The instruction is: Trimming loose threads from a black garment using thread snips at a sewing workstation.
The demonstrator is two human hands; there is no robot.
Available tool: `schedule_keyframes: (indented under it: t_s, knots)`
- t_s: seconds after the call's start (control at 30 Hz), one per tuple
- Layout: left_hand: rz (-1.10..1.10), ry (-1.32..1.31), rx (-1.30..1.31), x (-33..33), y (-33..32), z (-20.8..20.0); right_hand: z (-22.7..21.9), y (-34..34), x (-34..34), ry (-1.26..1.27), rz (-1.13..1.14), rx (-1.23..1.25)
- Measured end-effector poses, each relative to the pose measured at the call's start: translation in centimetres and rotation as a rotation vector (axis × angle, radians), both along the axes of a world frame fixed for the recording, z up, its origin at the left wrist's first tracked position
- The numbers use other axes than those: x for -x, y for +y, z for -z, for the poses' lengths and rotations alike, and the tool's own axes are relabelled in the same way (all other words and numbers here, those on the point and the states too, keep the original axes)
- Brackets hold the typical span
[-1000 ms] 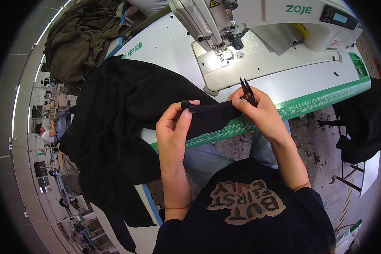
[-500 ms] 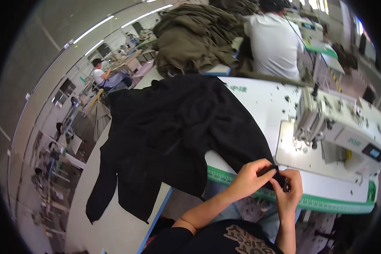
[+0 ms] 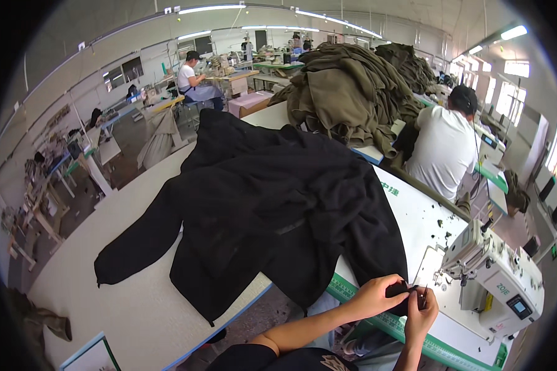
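Black garment (image 3: 272, 210): spread wide over the white table (image 3: 136, 303), one sleeve trailing toward the near left, one corner pulled off the table's front edge into the hands.
Garment corner (image 3: 397, 289): small dark fold, held just in front of the green-edged table rim, close beside the sewing machine (image 3: 495, 278).
Left hand (image 3: 372, 295): fingers pressed together around the fold, thumb on top, pinching the cloth.
Right hand (image 3: 422, 314): raised from below, fingertips closed on a thin dark snipping tool (image 3: 423, 297) touching the fold; exact grip of the smaller fingers hard to tell.
Change since a second ago: then looking straight down at hands, cloth and machine bed; now lifted outward over the whole garment and the room, hands pushed to the lower right corner of the picture.
Hands since then: same pinch on the same fold, tool still at the cloth, both moved off to the machine's left.
Meaning for the work: likely small trimming going on at one spot, garment not yet under the needle.
Background: heap of olive cloth (image 3: 353, 93) beyond the garment, a seated person in a white shirt (image 3: 442, 151) to the right, another person sewing far back.
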State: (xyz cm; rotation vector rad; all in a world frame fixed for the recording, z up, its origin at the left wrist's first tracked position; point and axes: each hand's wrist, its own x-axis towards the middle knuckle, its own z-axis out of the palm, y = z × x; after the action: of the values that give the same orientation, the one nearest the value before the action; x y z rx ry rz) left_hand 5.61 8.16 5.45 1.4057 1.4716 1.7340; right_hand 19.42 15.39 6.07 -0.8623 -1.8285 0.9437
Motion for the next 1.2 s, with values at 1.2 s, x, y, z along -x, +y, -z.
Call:
schedule_keyframes:
  t_s: [1.2]
  knots:
    - [-0.227, 0.039, -0.151, 7.0, -6.8, 1.4, -4.6, -5.2, 9.2, -0.158, -0.333, -0.287]
